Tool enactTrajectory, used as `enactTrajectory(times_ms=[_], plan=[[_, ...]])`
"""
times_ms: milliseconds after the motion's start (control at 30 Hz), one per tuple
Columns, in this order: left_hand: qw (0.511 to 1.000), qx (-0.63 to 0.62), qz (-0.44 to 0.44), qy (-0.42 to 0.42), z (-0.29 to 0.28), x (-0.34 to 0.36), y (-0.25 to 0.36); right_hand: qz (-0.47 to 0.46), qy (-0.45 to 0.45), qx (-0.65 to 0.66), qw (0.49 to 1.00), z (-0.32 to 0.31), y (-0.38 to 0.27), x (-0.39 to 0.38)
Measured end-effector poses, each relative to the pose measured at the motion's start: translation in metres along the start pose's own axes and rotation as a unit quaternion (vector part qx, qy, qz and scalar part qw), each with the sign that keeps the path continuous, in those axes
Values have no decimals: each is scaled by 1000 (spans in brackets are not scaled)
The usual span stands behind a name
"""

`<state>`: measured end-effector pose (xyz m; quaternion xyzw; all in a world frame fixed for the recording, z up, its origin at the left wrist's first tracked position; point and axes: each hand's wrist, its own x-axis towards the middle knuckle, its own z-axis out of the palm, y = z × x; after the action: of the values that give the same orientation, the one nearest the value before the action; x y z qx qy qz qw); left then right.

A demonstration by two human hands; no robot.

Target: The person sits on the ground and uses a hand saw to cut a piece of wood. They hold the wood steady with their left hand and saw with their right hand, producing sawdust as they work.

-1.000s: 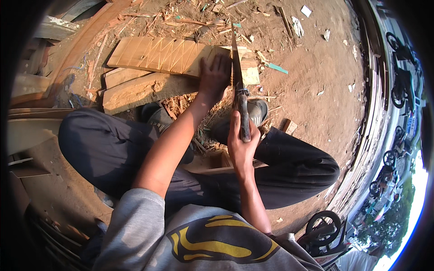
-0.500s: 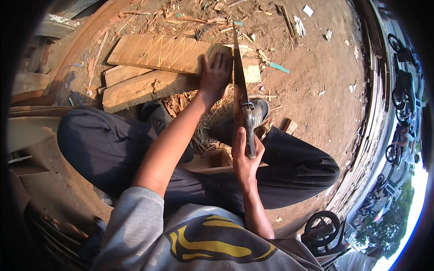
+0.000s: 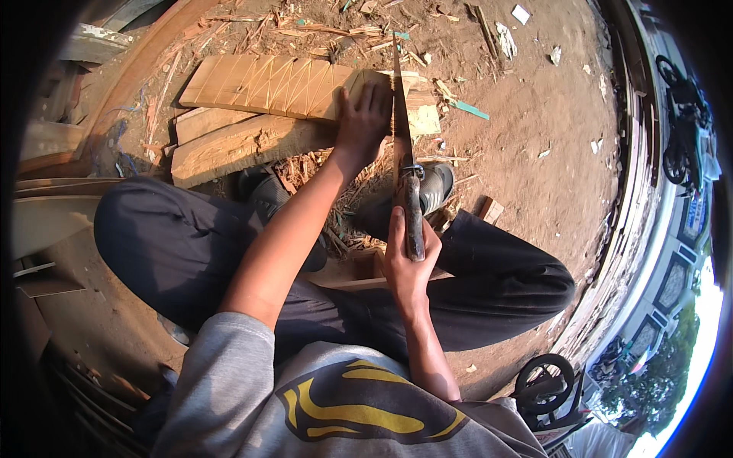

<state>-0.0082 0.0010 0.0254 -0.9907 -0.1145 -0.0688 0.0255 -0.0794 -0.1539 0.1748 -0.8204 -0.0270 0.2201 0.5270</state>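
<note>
My right hand (image 3: 408,263) is wrapped round the dark handle of a handsaw (image 3: 402,130). The saw's long tapering blade points away from me, against the right end of a wooden plank (image 3: 263,85). Slanting yellowish lines mark the top of that plank. My left hand (image 3: 362,122) presses down on it with fingers stretched out, just left of the blade. Under the plank lie rougher wood pieces (image 3: 244,149). The blade covers the cut itself, so its depth cannot be seen.
My shoes (image 3: 437,187) and bent knees frame the work. Wood chips and splinters litter the dirt ground (image 3: 534,114). A small wood block (image 3: 491,211) lies right of my shoe. Long boards (image 3: 122,91) lean at the left; parked motorcycles (image 3: 687,122) stand far right.
The saw and my right hand have shifted slightly away from me along the blade's line. My left hand stays pressed on the plank.
</note>
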Motion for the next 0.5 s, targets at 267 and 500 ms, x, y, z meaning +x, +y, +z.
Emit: enactTrajectory(times_ms=[267, 500], plan=[[998, -56, -2, -28, 0, -2, 4, -21, 5, 55, 998, 14, -8, 33], [999, -44, 9, -21, -2, 4, 1, 0, 1, 43, 999, 3, 3, 12]])
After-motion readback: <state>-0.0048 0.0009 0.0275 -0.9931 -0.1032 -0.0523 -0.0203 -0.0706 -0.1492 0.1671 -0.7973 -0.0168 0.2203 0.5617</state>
